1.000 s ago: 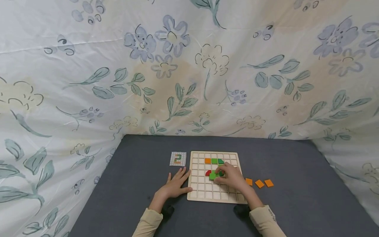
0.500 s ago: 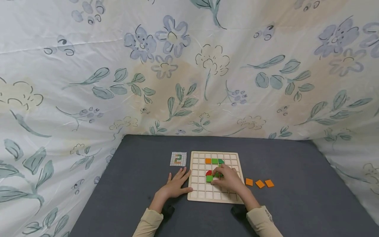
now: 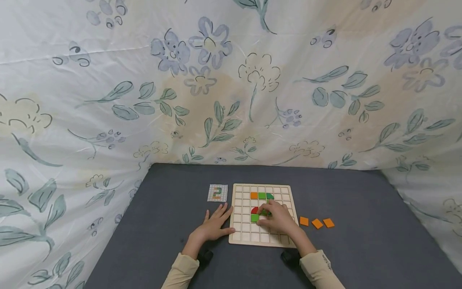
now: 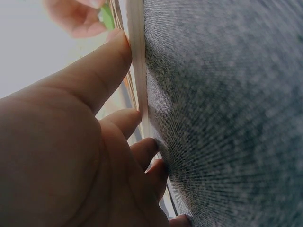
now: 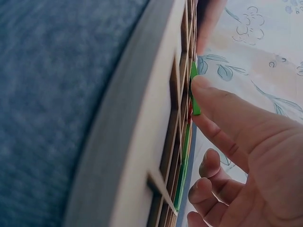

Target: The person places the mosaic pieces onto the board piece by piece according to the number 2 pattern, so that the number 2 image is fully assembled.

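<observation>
A wooden grid board (image 3: 242, 237) lies on the table. My right hand (image 3: 279, 217) is over its middle, thumb and index finger pinching a light green square tile (image 3: 254, 218). In the right wrist view that green tile (image 5: 195, 90) stands slightly tilted at the grid, the thumb on its edge. It is just below a red quarter-round tile (image 3: 254, 210). The upper row holds an orange square (image 3: 254, 195), a green square (image 3: 262, 196) and a dark green rounded tile (image 3: 270, 196). My left hand (image 3: 212, 227) is spread, its thumb and fingertips touching the board's left edge.
Three orange square tiles (image 3: 317, 223) lie on the table right of the board. A small pattern card (image 3: 217, 193) showing a coloured figure 2 is at the board's upper left. A flowered cloth (image 3: 231, 100) hangs behind the dark table (image 3: 173, 192).
The right hand has moved slightly left and down with the green square tile, from overlapping the red tile's corner to the cell below it. My left hand has stayed in place.
</observation>
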Tool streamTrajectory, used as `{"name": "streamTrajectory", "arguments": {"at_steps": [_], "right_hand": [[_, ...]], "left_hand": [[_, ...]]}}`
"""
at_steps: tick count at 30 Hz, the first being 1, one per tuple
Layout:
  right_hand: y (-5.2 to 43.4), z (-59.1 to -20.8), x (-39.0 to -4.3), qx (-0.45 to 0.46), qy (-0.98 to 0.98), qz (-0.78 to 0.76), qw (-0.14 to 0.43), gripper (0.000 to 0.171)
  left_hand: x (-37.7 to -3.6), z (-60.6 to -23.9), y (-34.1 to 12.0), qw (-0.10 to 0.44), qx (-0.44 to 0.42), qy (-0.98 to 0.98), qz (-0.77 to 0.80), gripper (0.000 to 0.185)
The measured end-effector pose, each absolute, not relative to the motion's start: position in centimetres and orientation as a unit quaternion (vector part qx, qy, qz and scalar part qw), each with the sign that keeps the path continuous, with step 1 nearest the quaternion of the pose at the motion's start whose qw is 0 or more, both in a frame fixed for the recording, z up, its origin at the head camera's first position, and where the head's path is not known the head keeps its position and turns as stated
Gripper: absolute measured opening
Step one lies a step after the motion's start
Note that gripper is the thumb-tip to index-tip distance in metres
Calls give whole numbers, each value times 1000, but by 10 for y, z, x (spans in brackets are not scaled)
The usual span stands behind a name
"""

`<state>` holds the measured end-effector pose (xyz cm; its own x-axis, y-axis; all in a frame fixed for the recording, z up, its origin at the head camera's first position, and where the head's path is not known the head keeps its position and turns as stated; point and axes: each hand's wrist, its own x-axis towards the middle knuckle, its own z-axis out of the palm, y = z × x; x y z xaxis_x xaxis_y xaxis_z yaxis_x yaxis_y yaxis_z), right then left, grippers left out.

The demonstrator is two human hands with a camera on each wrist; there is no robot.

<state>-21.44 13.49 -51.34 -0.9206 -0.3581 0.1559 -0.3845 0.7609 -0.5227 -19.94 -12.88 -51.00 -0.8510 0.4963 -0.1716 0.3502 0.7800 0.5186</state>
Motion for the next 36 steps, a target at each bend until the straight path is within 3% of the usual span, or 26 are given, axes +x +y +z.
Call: {"name": "streamTrajectory", "arguments": {"at_steps": [36], "right_hand": [[136, -511, -210, 212, -930, 299, 21, 22]], "left_hand": [[-197, -505, -129, 159, 228, 928, 250, 75]]}}
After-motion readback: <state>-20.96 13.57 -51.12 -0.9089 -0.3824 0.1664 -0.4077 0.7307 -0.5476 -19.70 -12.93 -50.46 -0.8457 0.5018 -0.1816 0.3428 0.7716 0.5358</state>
